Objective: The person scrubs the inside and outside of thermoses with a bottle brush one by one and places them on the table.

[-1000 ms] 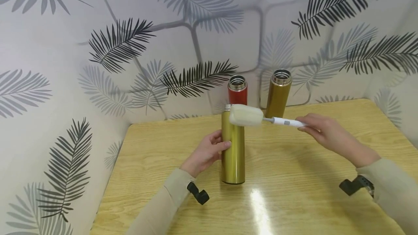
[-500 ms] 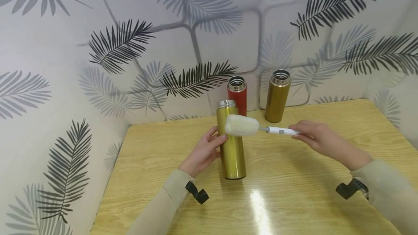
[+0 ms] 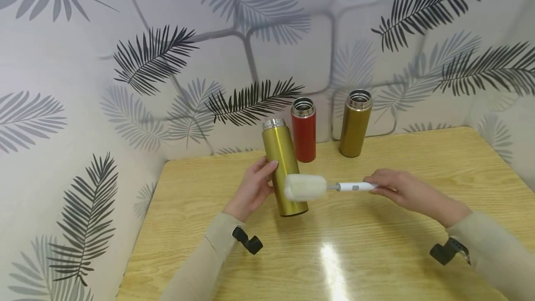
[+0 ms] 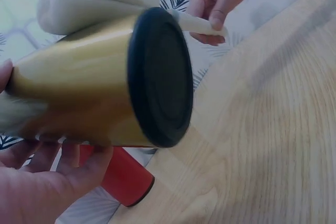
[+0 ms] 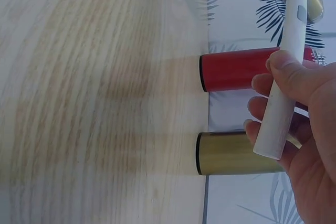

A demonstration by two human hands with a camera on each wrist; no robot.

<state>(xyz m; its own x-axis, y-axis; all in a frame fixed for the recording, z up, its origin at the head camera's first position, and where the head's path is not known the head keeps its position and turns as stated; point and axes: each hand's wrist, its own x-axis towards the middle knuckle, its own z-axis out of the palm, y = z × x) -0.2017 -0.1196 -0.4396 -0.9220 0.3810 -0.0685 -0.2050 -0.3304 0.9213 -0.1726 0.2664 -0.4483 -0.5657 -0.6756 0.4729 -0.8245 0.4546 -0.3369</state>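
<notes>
My left hand (image 3: 253,187) grips a yellow-gold thermos flask (image 3: 281,150) round its side and holds it off the table, its open steel mouth leaning to the left. In the left wrist view the dark base of this flask (image 4: 163,77) faces the camera. Between thumb and fingers, my right hand (image 3: 403,193) holds a bottle brush by its white handle (image 3: 351,186). The brush's cream sponge head (image 3: 306,187) is level in front of the flask's lower part; whether they touch I cannot tell. The right wrist view shows the handle (image 5: 286,98) across my fingers.
An uncapped red thermos flask (image 3: 304,136) stands at the back of the wooden table (image 3: 200,226), just behind the held flask. To its right is a brownish-gold flask (image 3: 355,124), also uncapped. A leaf-patterned wall (image 3: 175,3) rises behind the table.
The yellow-gold flask has gone from upright to tilted, rising and shifting left in my left hand. My right hand has brought the brush lower and slightly left. More of the red flask now shows.
</notes>
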